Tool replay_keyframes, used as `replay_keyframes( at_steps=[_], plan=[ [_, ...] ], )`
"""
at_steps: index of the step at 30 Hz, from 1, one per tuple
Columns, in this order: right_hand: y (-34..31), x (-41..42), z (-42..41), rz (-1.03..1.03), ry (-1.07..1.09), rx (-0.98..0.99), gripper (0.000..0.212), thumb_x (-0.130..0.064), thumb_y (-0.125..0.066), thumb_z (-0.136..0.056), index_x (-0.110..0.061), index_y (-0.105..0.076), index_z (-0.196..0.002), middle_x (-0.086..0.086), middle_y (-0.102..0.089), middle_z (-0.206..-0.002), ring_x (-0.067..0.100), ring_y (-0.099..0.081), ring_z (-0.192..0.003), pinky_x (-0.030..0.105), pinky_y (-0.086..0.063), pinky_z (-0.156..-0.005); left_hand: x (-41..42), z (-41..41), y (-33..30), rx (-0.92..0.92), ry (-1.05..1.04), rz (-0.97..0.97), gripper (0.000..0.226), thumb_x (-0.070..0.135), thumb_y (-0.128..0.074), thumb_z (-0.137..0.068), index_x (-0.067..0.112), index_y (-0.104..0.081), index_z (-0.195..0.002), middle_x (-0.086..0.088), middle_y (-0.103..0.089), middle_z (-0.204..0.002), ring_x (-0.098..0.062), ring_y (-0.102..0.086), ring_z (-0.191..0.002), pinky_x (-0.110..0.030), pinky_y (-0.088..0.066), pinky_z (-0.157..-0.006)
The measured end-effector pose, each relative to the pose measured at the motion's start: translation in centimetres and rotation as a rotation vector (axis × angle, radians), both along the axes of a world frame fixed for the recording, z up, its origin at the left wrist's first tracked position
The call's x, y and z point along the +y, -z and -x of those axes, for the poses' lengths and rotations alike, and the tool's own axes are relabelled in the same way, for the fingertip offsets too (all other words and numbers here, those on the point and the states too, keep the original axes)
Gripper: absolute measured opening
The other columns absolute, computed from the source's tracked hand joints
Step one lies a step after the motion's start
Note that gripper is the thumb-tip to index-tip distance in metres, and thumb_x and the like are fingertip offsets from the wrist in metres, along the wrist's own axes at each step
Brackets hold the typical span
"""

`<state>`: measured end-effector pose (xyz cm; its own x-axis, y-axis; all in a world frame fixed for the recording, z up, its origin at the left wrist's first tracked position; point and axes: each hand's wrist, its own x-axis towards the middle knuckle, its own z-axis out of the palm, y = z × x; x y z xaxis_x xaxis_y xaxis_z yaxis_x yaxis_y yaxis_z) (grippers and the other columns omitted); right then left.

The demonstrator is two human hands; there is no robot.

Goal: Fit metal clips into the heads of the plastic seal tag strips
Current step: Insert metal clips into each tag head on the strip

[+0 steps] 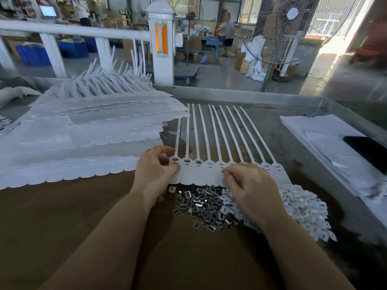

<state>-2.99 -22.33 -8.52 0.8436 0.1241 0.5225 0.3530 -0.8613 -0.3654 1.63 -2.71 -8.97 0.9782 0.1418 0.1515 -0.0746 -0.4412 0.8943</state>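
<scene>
Pinching the seal tag strip (209,168), left hand (156,166) and right hand (249,183) work above loose metal clips (201,204).

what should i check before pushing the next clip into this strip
1. Left hand steadies the strip of seal tags at its left end: ok.
2. Metal clips already seated in the left heads: ok.
3. Next head free: cannot tell, right hand covers it.
4. Clip held in right fingers: cannot tell.
5. Loose clip pile close below the strip: ok.
6. Strip tails lie flat and untangled: ok.
</scene>
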Motion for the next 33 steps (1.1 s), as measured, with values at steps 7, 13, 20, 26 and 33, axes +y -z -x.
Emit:
replay_keyframes(
  at_steps=[7, 13, 20, 26, 33],
  plan=[
    [-0.2, 0.3, -0.1, -0.105, 0.044, -0.171, 0.020, -0.018, -0.051, -0.089, -0.009, -0.069, -0.091, -0.001, -0.069, -0.082, 0.008, -0.057, -0.076, 0.029, -0.045, -0.079, 0.4, -0.4, 0.1, 0.013, 0.081, -0.010, 0.037, 0.012, -0.065, -0.083, 0.024, -0.057, -0.117, 0.014, -0.055, -0.097, 0.002, -0.050, -0.088, -0.009, -0.035, -0.070],
    [-0.9, 0.0, -0.2, -0.261, 0.069, -0.138, 0.027, -0.026, -0.045, -0.094, -0.010, -0.066, -0.093, -0.005, -0.055, -0.057, 0.007, -0.050, -0.049, 0.019, -0.041, -0.050, 0.3, -0.7, 0.6, -0.023, 0.082, -0.033, 0.036, 0.009, -0.066, -0.082, 0.023, -0.058, -0.114, 0.016, -0.057, -0.094, 0.005, -0.051, -0.084, -0.007, -0.036, -0.067],
    [-1.3, 0.1, -0.8, -0.157, 0.097, -0.042, 0.021, -0.020, -0.048, -0.094, -0.010, -0.066, -0.093, 0.001, -0.063, -0.067, 0.017, -0.058, -0.062, 0.033, -0.050, -0.061, 0.3, -0.6, 0.5, -0.018, 0.092, 0.030, 0.036, 0.008, -0.067, -0.081, 0.017, -0.059, -0.115, 0.010, -0.060, -0.101, -0.004, -0.055, -0.095, -0.017, -0.040, -0.083],
    [-1.5, 1.2, -1.9, 0.063, 0.042, 0.071, 0.025, -0.002, -0.053, -0.087, -0.011, -0.065, -0.108, 0.003, -0.062, -0.104, 0.017, -0.055, -0.098, 0.034, -0.045, -0.090, 0.7, -0.6, 0.1, 0.047, 0.162, 0.179, 0.044, 0.000, -0.068, -0.078, 0.018, -0.055, -0.117, 0.015, -0.057, -0.096, -0.001, -0.054, -0.093, -0.015, -0.043, -0.076],
    [-2.0, 2.5, -3.3, 0.158, 0.016, 0.235, 0.046, 0.004, -0.045, -0.085, -0.025, -0.059, -0.118, 0.000, -0.049, -0.122, 0.017, -0.041, -0.116, 0.036, -0.032, -0.101, 1.0, -0.5, 0.1, 0.067, 0.240, 0.194, 0.046, -0.003, -0.064, -0.080, 0.028, -0.055, -0.113, 0.017, -0.055, -0.100, 0.001, -0.052, -0.093, -0.011, -0.041, -0.068]
  ],
)
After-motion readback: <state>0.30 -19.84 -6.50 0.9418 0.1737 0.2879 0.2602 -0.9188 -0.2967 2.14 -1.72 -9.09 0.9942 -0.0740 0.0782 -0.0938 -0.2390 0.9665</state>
